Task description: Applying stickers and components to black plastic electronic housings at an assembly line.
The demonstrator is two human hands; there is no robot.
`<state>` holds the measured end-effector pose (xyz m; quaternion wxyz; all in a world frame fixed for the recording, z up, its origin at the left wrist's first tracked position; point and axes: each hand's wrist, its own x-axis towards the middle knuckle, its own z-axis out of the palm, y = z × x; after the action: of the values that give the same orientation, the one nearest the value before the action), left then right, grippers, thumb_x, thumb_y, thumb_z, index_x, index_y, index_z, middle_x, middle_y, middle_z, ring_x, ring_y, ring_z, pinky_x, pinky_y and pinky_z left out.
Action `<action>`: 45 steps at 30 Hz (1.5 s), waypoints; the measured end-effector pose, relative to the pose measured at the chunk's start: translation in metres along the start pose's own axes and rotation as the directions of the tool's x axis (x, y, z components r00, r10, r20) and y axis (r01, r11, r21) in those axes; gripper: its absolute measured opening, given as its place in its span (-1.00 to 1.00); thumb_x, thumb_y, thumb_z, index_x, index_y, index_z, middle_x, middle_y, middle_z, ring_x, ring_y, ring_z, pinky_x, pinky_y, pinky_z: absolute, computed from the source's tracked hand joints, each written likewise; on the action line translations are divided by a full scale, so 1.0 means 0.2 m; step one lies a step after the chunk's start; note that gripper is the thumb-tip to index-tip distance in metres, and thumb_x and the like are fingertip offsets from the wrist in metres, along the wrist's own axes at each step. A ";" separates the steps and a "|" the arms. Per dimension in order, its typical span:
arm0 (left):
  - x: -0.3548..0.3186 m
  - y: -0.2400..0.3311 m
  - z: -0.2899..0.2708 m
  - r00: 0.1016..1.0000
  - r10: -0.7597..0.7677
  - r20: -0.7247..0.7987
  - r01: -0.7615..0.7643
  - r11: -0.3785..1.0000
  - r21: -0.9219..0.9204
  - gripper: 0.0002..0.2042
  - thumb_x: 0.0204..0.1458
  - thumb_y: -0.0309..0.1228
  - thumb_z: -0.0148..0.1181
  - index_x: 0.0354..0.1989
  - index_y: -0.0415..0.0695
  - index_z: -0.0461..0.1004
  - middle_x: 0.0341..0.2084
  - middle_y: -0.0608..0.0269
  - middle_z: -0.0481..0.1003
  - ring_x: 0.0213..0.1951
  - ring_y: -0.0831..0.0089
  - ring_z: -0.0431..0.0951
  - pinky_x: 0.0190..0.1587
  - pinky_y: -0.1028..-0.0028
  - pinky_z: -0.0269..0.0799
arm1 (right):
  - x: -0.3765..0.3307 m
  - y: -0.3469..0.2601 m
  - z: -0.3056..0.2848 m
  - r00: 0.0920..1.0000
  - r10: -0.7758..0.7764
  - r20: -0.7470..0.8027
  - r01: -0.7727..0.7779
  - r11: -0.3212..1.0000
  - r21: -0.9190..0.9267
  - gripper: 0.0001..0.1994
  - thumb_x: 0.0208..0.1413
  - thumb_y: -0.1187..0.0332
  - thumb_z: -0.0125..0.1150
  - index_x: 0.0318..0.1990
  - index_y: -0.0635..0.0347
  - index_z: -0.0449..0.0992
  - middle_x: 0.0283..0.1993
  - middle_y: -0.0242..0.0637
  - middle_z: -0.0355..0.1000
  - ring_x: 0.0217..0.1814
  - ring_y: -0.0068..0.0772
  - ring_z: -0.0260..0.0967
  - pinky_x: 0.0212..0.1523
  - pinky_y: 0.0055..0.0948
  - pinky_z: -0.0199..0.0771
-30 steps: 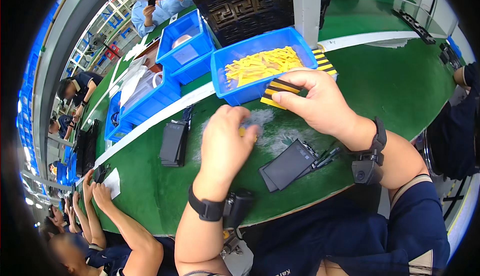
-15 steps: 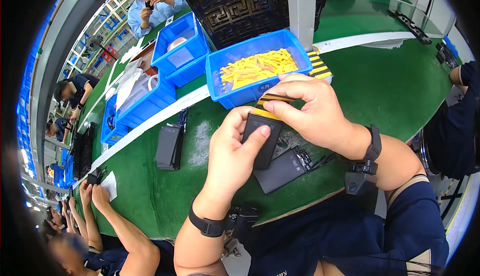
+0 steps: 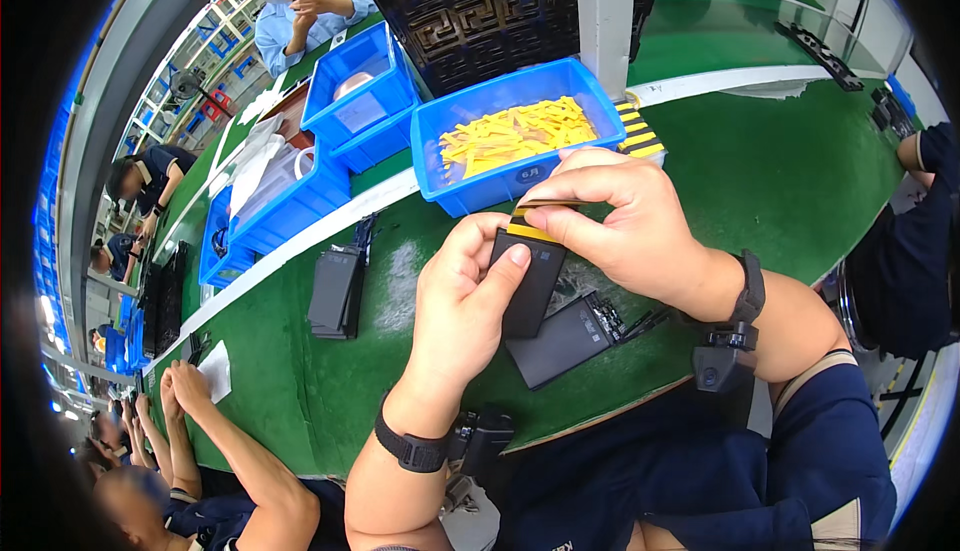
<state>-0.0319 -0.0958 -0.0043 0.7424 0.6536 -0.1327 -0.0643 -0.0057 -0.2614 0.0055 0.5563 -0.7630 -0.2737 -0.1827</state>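
Observation:
My left hand (image 3: 468, 301) grips a flat black rectangular battery (image 3: 531, 286) upright above the green table, thumb on its face. My right hand (image 3: 620, 221) pinches the battery's top edge, where a yellow strip (image 3: 535, 230) lies across it. A second black battery (image 3: 563, 341) with short wires lies flat on the table just below both hands. Behind the hands stands a blue bin (image 3: 500, 181) filled with several yellow strips (image 3: 510, 134).
A stack of black batteries (image 3: 334, 292) lies to the left on the green table (image 3: 780, 181). More blue bins (image 3: 290, 206) stand behind a white line. A black lattice tray (image 3: 480, 11) rises at the back. Other people sit left, right and across.
My left hand has picked a black battery up off the table and raised it. My right hand has brought a yellow strip down onto its top edge.

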 end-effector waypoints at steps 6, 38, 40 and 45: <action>0.00 0.00 0.00 1.000 -0.005 -0.013 0.005 1.000 -0.004 -0.85 0.10 -0.56 -0.01 -0.15 -0.27 0.32 -0.33 0.31 0.49 -0.30 0.73 0.41 -0.26 0.69 0.33 | 0.00 0.03 0.01 0.988 -0.155 -0.019 0.151 0.977 -0.148 -0.89 -0.18 0.55 0.26 -0.41 0.24 0.57 -0.44 -0.26 0.47 -0.38 -0.36 0.41 -0.15 -0.37 0.37; 0.01 0.00 -0.04 0.994 0.039 -0.100 -0.053 0.989 -0.139 -0.82 0.10 -0.55 0.01 -0.13 -0.25 0.27 -0.29 0.21 0.50 -0.28 0.62 0.48 -0.24 0.63 0.40 | -0.01 -0.03 -0.01 0.906 -0.398 0.141 0.423 0.858 -0.292 -0.84 -0.24 0.56 0.24 -0.43 0.13 0.48 -0.22 -0.37 0.49 0.00 -0.21 0.37 0.20 -0.01 0.11; 0.01 0.01 -0.04 0.994 0.034 -0.105 -0.054 0.980 -0.192 -0.84 0.08 -0.59 -0.01 -0.15 -0.24 0.31 -0.30 0.19 0.50 -0.27 0.58 0.49 -0.18 0.62 0.40 | -0.02 -0.02 0.01 0.911 -0.393 0.125 0.412 0.855 -0.315 -0.84 -0.24 0.56 0.25 -0.43 0.12 0.48 -0.21 -0.38 0.49 0.01 -0.20 0.36 0.20 0.00 0.10; 0.01 -0.03 -0.05 0.982 0.107 -0.152 -0.118 0.991 -0.063 -0.80 0.08 -0.56 0.03 -0.13 -0.27 0.27 -0.32 0.23 0.52 -0.28 0.62 0.48 -0.24 0.63 0.37 | 0.00 0.00 0.00 0.915 -0.401 0.045 0.385 0.832 -0.401 -0.88 -0.24 0.53 0.24 -0.48 0.14 0.45 -0.37 -0.35 0.44 -0.06 -0.19 0.36 0.17 0.03 0.14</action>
<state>-0.0263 -0.0883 -0.0103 0.7756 0.6209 -0.1115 0.0220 -0.0059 -0.2619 0.0054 0.3439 -0.7842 -0.3698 -0.3606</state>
